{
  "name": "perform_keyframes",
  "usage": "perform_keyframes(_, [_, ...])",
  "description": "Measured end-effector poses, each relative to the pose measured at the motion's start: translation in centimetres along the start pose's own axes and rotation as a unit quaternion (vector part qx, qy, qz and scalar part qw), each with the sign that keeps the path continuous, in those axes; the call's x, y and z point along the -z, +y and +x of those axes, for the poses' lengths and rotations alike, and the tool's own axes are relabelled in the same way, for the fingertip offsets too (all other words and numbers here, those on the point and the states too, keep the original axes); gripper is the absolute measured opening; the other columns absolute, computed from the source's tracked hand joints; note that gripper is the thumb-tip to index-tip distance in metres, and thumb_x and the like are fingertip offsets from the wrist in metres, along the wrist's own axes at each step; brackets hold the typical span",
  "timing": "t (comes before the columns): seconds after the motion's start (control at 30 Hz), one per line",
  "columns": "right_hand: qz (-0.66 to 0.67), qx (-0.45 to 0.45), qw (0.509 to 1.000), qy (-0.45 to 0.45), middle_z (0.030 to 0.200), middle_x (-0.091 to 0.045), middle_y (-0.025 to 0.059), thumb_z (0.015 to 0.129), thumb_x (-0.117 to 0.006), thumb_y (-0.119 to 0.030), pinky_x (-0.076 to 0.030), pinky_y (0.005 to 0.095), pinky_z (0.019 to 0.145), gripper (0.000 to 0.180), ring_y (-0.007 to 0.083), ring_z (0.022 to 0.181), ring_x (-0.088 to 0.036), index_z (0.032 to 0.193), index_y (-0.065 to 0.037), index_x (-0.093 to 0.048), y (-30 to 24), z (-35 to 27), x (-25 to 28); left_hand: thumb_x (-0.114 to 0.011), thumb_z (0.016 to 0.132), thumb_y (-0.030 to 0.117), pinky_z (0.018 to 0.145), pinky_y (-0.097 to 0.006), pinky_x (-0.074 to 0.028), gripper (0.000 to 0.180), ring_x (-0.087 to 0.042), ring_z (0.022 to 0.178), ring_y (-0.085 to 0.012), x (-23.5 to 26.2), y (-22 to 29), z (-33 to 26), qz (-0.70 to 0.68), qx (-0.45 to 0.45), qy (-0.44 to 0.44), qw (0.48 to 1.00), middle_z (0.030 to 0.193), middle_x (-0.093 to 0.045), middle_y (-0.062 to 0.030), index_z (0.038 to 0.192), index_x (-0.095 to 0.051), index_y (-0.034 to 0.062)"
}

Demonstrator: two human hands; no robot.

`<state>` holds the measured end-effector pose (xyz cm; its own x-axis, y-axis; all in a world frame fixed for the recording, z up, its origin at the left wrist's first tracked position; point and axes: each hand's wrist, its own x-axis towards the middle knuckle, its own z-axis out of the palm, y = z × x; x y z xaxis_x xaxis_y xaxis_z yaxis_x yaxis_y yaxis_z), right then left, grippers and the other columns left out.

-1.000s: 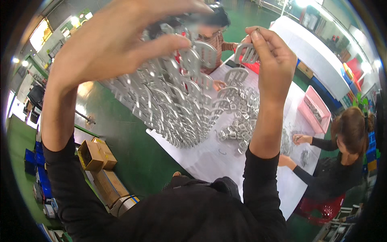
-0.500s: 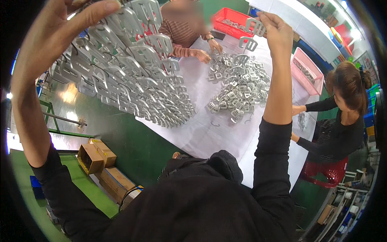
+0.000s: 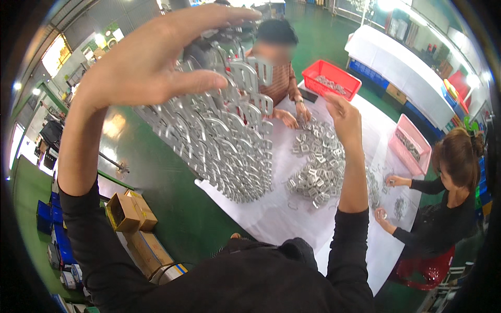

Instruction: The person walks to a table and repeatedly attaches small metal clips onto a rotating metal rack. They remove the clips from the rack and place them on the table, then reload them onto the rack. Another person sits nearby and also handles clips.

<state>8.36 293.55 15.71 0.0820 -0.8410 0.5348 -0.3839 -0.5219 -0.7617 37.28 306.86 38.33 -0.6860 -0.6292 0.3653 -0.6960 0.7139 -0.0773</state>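
A big bunch of shiny metal clips (image 3: 224,141) hangs in the air, high above the counter (image 3: 271,214). The clips sit packed in rows, one against the next, and the bunch droops down to a point just over the white counter top. The left hand (image 3: 151,62) holds the top of the bunch. Its fingers are spread wide and bent over the clips, with the thumb lying across the front. The left arm is raised high in a black sleeve.

The right hand (image 3: 342,117) is lower and off to the right, held above a loose pile of small metal clips (image 3: 315,167) that lies on the counter. Its fingers curl down toward the pile, but I cannot tell if it holds a clip or is closed.

Further out, a person in a striped top (image 3: 279,73) leans on the far edge of the counter with both hands near the pile. A red tray (image 3: 331,79) with metal bits stands behind the pile. A pink tray (image 3: 409,143) sits to the right. A person in black (image 3: 443,219) sits at the right side, touching small clips. Brown cardboard boxes (image 3: 130,211) stand on the green floor at the left.
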Motion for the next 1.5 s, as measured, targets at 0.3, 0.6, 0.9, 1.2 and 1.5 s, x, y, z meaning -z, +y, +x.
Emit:
perform_keyframes(0.3, [0.259, 0.094, 0.959, -0.061, 0.08, -0.068, 0.0074, 0.087, -0.057, -0.011, -0.047, 0.0225, 0.062, 0.02, 0.0068, 0.07, -0.059, 0.1, 0.003, -0.064, -17.4, 1.8, -3.4, -0.065, 0.079, 0.024, 0.096, -0.043, -0.041, 0.051, -0.049, 0.118, -0.0341, 0.6, -0.1, 0.7, 0.029, -0.052, -0.027, 0.998, 0.129, -0.05, -0.0133, 0.125, -0.052, 0.0084])
perform_keyframes(0.6, [0.212, 0.148, 0.965, 0.049, 0.068, -0.065, 0.0094, 0.083, -0.058, -0.006, -0.044, 0.0252, 0.053, 0.014, 0.0094, 0.057, -0.056, 0.092, 0.002, -0.066, -17.5, 2.2, -4.8, -0.055, 0.085, 0.021, 0.097, -0.042, -0.04, 0.045, -0.048, 0.117, -0.0374, -0.3, -0.4, 0.2, 0.023, -0.053, -0.008, 0.998, 0.131, -0.048, -0.0159, 0.128, -0.05, 0.0079])
perform_keyframes(0.9, [0.222, 0.161, 0.957, 0.098, 0.073, -0.066, 0.0065, 0.083, -0.058, -0.004, -0.046, 0.0223, 0.058, 0.013, 0.0082, 0.063, -0.059, 0.092, 0.002, -0.066, -17.5, 1.6, -4.8, -0.052, 0.088, 0.028, 0.096, -0.043, -0.041, 0.045, -0.049, 0.116, -0.0366, -0.6, -0.1, 0.3, 0.061, -0.065, -0.005, 0.996, 0.131, -0.048, -0.0155, 0.128, -0.05, 0.0087])
perform_keyframes(1.2, [0.221, 0.118, 0.96, 0.128, 0.069, -0.065, 0.0049, 0.085, -0.056, -0.005, -0.048, 0.0212, 0.054, 0.013, 0.0083, 0.057, -0.06, 0.09, 0.001, -0.067, -16.9, 1.3, -2.7, -0.052, 0.089, 0.027, 0.096, -0.044, -0.04, 0.044, -0.049, 0.117, -0.0361, -0.5, 0.2, 0.4, 0.064, -0.07, -0.001, 0.995, 0.131, -0.048, -0.015, 0.129, -0.05, 0.0095])
perform_keyframes(1.5, [0.054, 0.0, 0.975, 0.215, 0.077, -0.066, 0.0051, 0.088, -0.059, -0.014, -0.045, 0.0192, 0.059, 0.018, 0.0091, 0.065, -0.061, 0.095, 0.0, -0.067, -5.8, 3.3, 4.7, -0.056, 0.087, 0.024, 0.097, -0.042, -0.039, 0.046, -0.048, 0.118, -0.0345, -0.8, 0.3, 0.1, 0.113, -0.024, 0.01, 0.993, 0.13, -0.048, -0.0147, 0.129, -0.048, 0.0075])
